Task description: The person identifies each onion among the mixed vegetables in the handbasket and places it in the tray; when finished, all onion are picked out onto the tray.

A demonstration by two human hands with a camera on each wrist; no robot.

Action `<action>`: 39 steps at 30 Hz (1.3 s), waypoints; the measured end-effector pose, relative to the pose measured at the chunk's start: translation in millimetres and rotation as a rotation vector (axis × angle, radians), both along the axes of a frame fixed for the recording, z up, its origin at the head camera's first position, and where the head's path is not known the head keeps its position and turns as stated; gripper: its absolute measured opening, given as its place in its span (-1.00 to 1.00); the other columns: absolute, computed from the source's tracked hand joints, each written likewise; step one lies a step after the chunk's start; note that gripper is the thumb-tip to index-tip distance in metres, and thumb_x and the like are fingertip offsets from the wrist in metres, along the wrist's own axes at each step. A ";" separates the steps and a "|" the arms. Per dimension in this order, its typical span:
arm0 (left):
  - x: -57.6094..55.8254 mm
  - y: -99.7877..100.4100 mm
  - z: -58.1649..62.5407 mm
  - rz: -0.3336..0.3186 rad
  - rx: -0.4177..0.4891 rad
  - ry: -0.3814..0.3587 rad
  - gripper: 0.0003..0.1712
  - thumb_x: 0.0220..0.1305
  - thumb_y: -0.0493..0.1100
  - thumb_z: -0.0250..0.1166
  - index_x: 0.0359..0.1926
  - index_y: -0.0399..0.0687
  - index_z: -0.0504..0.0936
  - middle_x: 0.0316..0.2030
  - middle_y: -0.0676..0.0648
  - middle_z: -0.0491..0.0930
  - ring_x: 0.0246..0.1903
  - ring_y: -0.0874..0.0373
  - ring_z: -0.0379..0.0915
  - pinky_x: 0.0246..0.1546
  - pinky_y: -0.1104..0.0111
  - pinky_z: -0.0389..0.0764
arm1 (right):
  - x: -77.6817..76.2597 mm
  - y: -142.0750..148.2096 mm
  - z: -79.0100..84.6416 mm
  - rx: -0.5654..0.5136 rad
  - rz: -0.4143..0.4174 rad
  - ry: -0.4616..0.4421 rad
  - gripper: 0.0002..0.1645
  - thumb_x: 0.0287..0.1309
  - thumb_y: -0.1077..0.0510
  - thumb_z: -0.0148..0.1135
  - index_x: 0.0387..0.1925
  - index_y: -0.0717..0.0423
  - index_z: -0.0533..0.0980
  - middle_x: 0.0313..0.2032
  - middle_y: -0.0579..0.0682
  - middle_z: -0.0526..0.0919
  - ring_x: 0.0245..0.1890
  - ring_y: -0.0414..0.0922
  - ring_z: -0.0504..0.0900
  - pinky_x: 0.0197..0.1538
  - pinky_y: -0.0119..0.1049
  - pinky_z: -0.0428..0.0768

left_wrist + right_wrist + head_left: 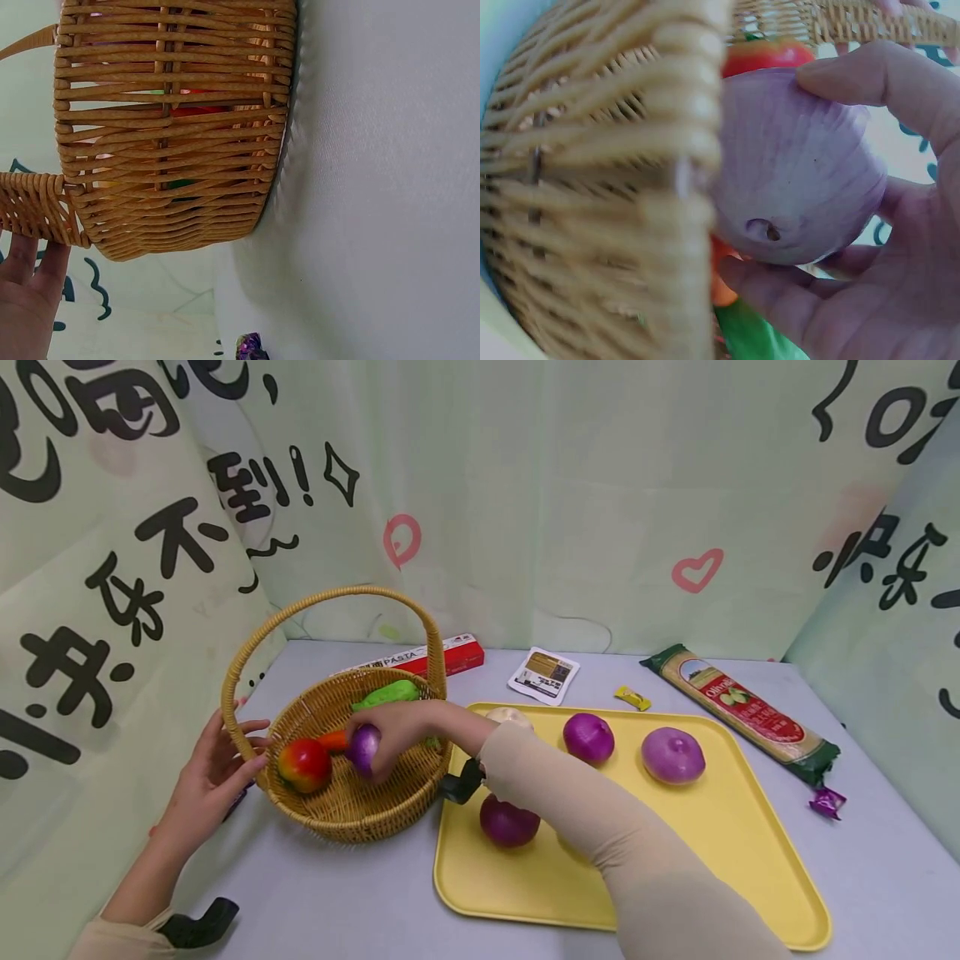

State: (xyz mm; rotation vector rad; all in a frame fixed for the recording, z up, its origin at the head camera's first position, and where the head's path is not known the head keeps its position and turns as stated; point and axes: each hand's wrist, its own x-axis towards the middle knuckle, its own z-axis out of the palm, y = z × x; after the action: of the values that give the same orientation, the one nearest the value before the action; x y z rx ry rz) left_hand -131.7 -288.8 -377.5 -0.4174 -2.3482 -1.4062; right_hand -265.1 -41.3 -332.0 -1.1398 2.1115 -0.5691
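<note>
My right hand [393,731] grips a purple onion [799,165] inside the wicker basket [352,831], fingers and thumb curled around it. In the basket lie a red-and-yellow round fruit or vegetable [304,766], an orange carrot-like piece [333,741] and a green vegetable [387,693]. At the basket's left side, my left hand [213,777] holds the base of the arched handle [34,206], its fingers passing behind it in the left wrist view. On the yellow tray [720,860] sit purple onions [588,738] and a whitish bulb [512,717] partly behind my right arm.
Behind the basket lies a red-and-white pasta box [461,654]. A white sachet [544,676], a yellow wrapped candy [633,697], a long noodle packet [742,710] and a purple wrapped candy [827,802] surround the tray. Printed curtains stand at the back and sides.
</note>
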 end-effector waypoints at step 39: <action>-0.4 -0.3 0.0 0.009 -0.018 -0.008 -0.07 0.21 -0.51 0.12 0.47 0.08 -0.07 0.08 0.36 0.42 -0.03 0.48 0.50 -0.18 0.69 0.54 | -2.5 88.6 18.4 -0.502 -0.132 -0.036 -0.32 -0.02 0.10 0.39 0.14 -0.20 0.31 0.18 -0.12 0.35 0.10 -0.07 0.48 0.10 -0.22 0.56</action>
State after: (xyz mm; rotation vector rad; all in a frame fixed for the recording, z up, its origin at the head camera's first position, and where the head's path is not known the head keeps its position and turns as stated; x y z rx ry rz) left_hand -132.1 -289.1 -377.5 -0.4066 -2.3677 -1.3853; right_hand -267.6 47.4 -313.6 -1.2418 2.0811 -1.2230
